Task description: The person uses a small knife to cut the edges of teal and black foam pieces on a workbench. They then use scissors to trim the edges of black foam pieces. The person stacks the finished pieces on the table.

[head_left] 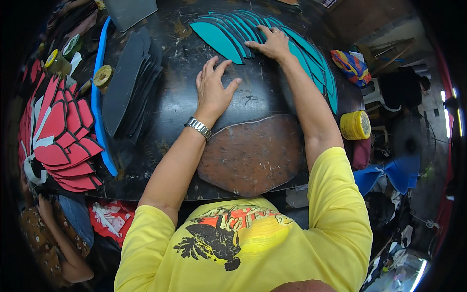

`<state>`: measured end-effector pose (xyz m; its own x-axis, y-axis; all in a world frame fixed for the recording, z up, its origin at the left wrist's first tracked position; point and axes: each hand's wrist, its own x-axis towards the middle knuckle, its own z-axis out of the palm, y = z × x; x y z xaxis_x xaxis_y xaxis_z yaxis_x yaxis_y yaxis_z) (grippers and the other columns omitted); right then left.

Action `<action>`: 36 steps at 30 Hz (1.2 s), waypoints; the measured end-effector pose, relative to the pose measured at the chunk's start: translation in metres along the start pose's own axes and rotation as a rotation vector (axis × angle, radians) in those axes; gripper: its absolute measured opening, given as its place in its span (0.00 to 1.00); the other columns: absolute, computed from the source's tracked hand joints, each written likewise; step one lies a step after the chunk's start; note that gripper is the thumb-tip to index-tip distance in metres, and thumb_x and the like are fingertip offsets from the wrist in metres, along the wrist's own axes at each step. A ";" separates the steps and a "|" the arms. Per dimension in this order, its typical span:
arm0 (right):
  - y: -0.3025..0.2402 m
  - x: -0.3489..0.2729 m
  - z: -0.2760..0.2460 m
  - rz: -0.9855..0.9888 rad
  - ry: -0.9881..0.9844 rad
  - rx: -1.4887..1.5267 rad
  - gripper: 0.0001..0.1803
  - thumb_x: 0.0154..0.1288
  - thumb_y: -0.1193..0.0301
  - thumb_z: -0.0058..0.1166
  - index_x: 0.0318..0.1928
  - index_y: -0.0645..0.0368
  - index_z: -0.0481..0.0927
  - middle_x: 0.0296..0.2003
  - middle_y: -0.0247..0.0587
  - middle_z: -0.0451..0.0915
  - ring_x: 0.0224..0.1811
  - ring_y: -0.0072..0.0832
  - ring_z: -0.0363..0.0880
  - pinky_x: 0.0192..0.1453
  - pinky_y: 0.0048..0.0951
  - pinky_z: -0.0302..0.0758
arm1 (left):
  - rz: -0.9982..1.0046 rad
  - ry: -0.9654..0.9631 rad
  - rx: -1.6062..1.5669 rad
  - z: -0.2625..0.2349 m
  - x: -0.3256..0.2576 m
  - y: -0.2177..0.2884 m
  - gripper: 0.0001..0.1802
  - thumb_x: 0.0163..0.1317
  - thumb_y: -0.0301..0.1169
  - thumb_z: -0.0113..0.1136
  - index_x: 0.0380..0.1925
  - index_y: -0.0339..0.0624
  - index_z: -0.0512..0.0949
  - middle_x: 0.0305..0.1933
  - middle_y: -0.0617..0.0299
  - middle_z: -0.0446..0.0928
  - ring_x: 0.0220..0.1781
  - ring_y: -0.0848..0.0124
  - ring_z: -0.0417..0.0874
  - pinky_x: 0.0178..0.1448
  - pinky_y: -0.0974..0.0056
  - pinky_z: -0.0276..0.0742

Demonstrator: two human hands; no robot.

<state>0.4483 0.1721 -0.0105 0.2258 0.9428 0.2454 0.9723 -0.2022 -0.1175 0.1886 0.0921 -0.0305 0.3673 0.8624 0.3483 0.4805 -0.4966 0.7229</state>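
Observation:
Overlapping teal pointed-oval pieces with dark edges (pixel 214 35) fan out in an arc across the far side of the dark table (pixel 177 100). My right hand (pixel 271 45) rests on this fan, thumb and fingers spread, touching the pieces near the middle of the arc. Short of the leftmost teal piece, my left hand (pixel 214 86) hovers over or lies on the tabletop with its fingers apart and nothing in it. A metal-banded watch circles my left wrist. Between my forearms lies a flat brown board (pixel 253 153) at the table's near edge.
Left of my arm sits a stack of dark grey sheet pieces (pixel 130 82). Beyond it are a blue strip (pixel 99 102), a round tin (pixel 102 77) and piled red pieces (pixel 63 131). A yellow tub (pixel 355 125) stands right. Another person's arm (pixel 63 238) shows lower left.

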 end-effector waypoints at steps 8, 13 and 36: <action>-0.015 -0.008 0.002 -0.195 0.163 0.364 0.44 0.47 0.59 0.78 0.67 0.41 0.75 0.63 0.52 0.76 0.67 0.51 0.72 0.70 0.47 0.70 | -0.037 0.025 -0.088 0.003 0.003 -0.009 0.37 0.62 0.44 0.67 0.69 0.41 0.70 0.74 0.40 0.65 0.79 0.50 0.60 0.81 0.44 0.46; -0.030 -0.005 -0.009 -0.053 0.115 0.654 0.46 0.46 0.58 0.79 0.67 0.52 0.75 0.54 0.51 0.82 0.54 0.39 0.83 0.57 0.38 0.79 | -0.030 -0.035 0.079 -0.004 0.007 -0.018 0.40 0.63 0.47 0.67 0.72 0.44 0.68 0.76 0.48 0.65 0.79 0.56 0.62 0.81 0.47 0.47; -0.078 -0.005 0.002 0.081 0.178 0.980 0.72 0.37 0.66 0.85 0.77 0.64 0.45 0.63 0.68 0.70 0.65 0.51 0.74 0.64 0.42 0.76 | 0.007 -0.049 0.153 -0.004 0.005 -0.016 0.34 0.60 0.44 0.69 0.66 0.51 0.75 0.76 0.48 0.65 0.79 0.58 0.62 0.81 0.47 0.49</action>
<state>0.3708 0.1835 -0.0048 0.3732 0.8659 0.3331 0.4919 0.1197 -0.8624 0.1797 0.1051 -0.0380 0.4073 0.8550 0.3210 0.5919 -0.5148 0.6202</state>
